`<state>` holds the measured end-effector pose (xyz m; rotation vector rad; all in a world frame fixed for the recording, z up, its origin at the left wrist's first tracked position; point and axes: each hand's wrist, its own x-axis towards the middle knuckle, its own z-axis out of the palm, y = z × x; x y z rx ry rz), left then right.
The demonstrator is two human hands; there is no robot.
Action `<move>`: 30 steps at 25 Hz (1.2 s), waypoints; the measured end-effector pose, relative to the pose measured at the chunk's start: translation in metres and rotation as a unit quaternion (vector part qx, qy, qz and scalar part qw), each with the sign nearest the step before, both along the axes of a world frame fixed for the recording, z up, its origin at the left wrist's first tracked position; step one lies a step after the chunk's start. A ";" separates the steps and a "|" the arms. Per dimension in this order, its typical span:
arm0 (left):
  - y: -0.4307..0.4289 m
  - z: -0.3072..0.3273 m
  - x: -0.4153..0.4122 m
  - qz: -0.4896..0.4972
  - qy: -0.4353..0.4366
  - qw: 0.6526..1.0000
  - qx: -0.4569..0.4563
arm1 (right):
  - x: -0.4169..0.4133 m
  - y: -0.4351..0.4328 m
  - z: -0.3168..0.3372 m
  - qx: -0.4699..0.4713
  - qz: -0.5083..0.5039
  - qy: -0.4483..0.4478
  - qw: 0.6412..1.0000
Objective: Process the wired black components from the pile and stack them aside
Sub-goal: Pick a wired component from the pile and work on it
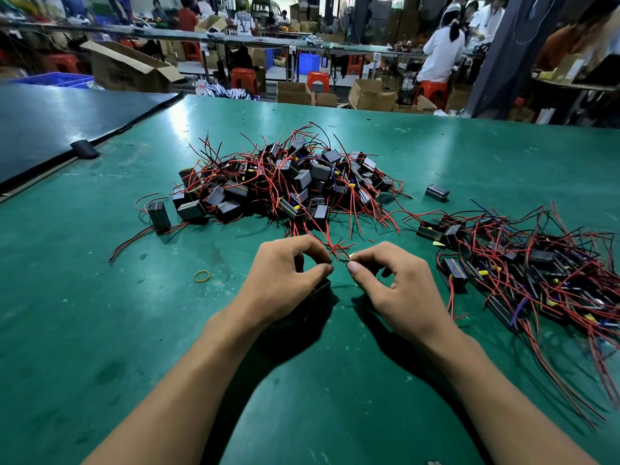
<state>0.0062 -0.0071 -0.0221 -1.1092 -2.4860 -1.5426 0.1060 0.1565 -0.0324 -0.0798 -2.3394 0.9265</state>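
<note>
Head-worn wide-angle view, forward and down, close above the green table [100, 313].

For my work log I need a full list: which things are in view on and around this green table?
main pile: one, black components with red wires, centre
side heap: one, same components, red and blue wires, right
loose component: one, black, right of pile
rubber band: one, yellow, left of hands
table: one, green
dark sheet: one, far left
stools: several, red, background
wire ends: few, red, between both hands
left hand: one, pinching wire ends
right hand: one, pinching wire ends
</note>
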 end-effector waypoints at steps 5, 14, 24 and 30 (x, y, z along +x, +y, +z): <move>0.004 -0.004 0.001 0.008 -0.016 0.999 0.028 | 0.000 -0.002 -0.001 0.003 0.004 0.001 1.000; 0.012 -0.005 0.007 0.032 -0.061 0.996 0.065 | -0.004 -0.010 -0.004 0.014 -0.085 -0.005 0.996; 0.013 -0.001 0.012 0.021 -0.157 0.982 0.100 | -0.008 -0.012 -0.008 0.017 -0.082 -0.024 0.996; 0.014 0.000 0.013 0.029 -0.165 0.981 0.102 | -0.009 -0.013 -0.009 0.022 -0.080 -0.033 0.996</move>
